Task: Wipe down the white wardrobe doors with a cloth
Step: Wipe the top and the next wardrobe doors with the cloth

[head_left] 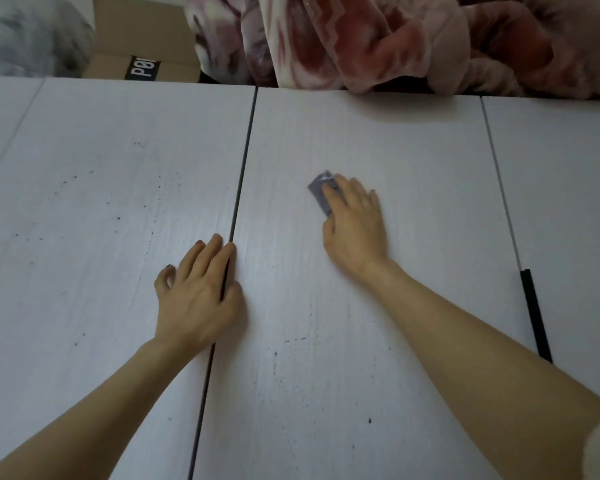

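The cloth [321, 190] is a small grey folded piece, likely soft, light and limp, so it should be worked under flat fingers rather than pinched at an edge. It lies on the middle white wardrobe door [378, 140], mostly hidden beneath the right hand [355, 223], whose extended fingers press it flat, arm reaching up. The left hand [198, 289] rests spread and holding nothing across the dark gap between doors, bracing. Dark specks dot both panels; a blanket [395, 39] is piled on top
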`<state>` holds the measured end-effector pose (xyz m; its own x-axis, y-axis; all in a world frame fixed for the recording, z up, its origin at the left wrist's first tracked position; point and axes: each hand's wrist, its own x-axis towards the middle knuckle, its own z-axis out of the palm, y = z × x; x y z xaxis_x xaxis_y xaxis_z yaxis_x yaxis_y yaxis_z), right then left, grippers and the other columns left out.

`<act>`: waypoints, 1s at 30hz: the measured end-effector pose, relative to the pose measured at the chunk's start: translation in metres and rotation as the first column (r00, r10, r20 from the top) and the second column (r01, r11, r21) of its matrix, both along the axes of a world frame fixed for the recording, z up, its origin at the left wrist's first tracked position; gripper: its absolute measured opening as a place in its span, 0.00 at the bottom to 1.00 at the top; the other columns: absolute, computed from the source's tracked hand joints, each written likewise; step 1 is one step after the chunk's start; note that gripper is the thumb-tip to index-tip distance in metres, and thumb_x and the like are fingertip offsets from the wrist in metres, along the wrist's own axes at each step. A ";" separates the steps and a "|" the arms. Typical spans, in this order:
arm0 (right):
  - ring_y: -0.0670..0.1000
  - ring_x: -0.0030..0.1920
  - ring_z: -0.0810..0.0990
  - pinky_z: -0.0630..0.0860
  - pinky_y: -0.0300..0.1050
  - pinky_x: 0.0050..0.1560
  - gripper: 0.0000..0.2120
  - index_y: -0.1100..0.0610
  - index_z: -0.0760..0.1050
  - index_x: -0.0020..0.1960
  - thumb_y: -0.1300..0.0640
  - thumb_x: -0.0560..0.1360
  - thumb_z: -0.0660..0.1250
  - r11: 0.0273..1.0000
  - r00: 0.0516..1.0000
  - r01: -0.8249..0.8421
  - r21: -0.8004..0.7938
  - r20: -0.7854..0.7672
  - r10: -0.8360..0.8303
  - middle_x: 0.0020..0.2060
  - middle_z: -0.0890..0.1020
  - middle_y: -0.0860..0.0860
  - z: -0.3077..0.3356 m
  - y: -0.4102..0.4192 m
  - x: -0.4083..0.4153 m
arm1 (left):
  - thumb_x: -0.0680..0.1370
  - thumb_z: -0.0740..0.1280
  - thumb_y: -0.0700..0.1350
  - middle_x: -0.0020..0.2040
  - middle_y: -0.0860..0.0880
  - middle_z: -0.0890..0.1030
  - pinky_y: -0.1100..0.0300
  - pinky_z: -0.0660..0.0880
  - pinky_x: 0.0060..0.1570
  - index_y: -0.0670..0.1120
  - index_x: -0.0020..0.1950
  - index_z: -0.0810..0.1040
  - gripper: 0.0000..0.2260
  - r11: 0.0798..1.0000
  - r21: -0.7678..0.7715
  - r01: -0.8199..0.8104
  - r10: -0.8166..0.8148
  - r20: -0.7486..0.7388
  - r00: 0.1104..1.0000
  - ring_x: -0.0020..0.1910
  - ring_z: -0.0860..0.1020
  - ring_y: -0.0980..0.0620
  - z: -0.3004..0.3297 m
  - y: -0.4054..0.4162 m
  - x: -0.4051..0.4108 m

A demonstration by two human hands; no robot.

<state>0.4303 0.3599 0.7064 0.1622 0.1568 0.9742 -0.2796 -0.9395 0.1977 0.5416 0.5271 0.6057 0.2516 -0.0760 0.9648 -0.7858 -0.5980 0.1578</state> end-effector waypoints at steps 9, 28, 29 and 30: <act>0.56 0.70 0.67 0.54 0.53 0.72 0.25 0.55 0.70 0.68 0.62 0.72 0.61 0.853 0.929 -0.107 -0.512 -0.356 -0.097 0.68 0.71 0.53 -0.070 0.018 0.021 | 0.74 0.46 0.56 0.75 0.52 0.60 0.48 0.51 0.68 0.50 0.74 0.63 0.29 0.999 0.022 0.025 -0.028 0.146 0.989 0.75 0.56 0.53 -0.005 0.012 0.024; 0.58 0.68 0.69 0.57 0.52 0.71 0.24 0.55 0.75 0.64 0.60 0.71 0.54 0.809 0.883 -0.144 -0.570 -0.443 -0.155 0.66 0.74 0.54 -0.144 0.003 0.013 | 0.76 0.49 0.47 0.75 0.46 0.62 0.46 0.50 0.70 0.43 0.72 0.66 0.25 0.992 -0.117 0.049 -0.039 0.080 0.996 0.75 0.55 0.48 -0.026 -0.003 0.009; 0.59 0.68 0.69 0.57 0.53 0.70 0.24 0.57 0.74 0.64 0.60 0.71 0.53 0.833 0.906 -0.104 -0.543 -0.397 -0.146 0.66 0.74 0.56 -0.135 -0.005 0.008 | 0.76 0.49 0.47 0.75 0.46 0.61 0.46 0.50 0.70 0.43 0.72 0.65 0.25 0.994 -0.104 0.038 -0.031 0.071 0.997 0.75 0.55 0.47 -0.031 -0.004 0.008; 0.60 0.68 0.69 0.57 0.55 0.70 0.24 0.59 0.73 0.65 0.61 0.71 0.53 0.876 0.939 -0.053 -0.479 -0.324 -0.120 0.66 0.73 0.58 -0.127 -0.014 0.000 | 0.76 0.50 0.47 0.75 0.45 0.61 0.46 0.50 0.70 0.43 0.72 0.64 0.25 0.996 -0.085 0.037 -0.032 0.062 0.998 0.75 0.54 0.46 -0.038 -0.006 0.007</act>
<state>0.4307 0.3456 0.5798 0.4761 0.5724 0.6676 -0.1448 -0.6978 0.7015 0.5484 0.5213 0.5677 0.1915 0.0001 0.9815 -0.8153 -0.5568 0.1592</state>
